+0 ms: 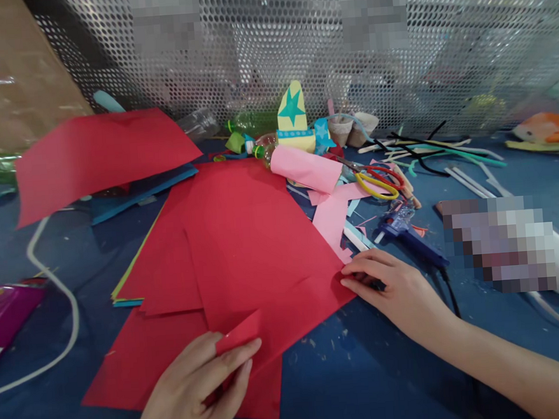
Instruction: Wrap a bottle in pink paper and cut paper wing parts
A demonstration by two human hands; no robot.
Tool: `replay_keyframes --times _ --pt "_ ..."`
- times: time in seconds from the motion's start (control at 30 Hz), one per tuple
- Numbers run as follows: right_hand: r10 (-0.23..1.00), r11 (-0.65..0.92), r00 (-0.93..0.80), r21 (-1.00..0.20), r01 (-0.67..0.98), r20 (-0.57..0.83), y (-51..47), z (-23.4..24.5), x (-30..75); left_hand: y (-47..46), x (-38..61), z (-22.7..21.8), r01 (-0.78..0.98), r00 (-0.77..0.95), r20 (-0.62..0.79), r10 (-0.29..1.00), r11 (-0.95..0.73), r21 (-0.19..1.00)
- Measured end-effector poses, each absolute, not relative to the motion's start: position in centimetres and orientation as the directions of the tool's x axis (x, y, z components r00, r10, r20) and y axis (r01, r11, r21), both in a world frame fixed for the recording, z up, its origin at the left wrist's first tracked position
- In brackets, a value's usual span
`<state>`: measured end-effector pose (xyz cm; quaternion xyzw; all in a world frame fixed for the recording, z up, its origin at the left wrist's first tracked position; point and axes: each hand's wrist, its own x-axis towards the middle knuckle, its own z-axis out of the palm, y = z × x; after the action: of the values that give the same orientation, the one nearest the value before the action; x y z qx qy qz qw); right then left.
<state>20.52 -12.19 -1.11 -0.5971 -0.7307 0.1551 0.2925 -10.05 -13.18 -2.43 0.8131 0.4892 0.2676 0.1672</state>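
Head view: the left hand [200, 384] has its grip closed on the near edge of a red sheet [257, 236], while the right hand [392, 284] pinches its right corner. The sheet lies over other red papers [169, 348] on the blue bench [358, 376], left of the glue gun [413, 238].

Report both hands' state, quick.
Left hand: closed, holding the red sheet at its near, folded-up corner.
Right hand: closed, pinching the same sheet's right corner.

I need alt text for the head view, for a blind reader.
A person's left hand and right hand hold a red sheet over other red paper on a blue table. Scissors and a glue gun lie beyond.
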Motion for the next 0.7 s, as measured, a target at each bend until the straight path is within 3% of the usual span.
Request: replay_keyframes --times 0.23,0.5,0.7 --pt "0.972 0.218 -0.109 -0.622 0.752 0.209 -12.09 -1.15 20.56 -13.3 -9.84 -2.11 0.699 0.353 0.289 0.89 -0.456 0.551" --pt "0.965 0.232 -0.117 -0.563 0.793 0.234 -12.14 -1.02 20.59 -13.45 -9.57 -2.33 0.684 0.311 0.335 0.889 -0.455 0.571" --pt "0.943 0.3 -0.169 -0.513 0.804 0.286 -12.06 -1.24 20.71 -13.24 -9.97 -2.36 0.725 0.393 0.355 0.848 -0.524 0.447"
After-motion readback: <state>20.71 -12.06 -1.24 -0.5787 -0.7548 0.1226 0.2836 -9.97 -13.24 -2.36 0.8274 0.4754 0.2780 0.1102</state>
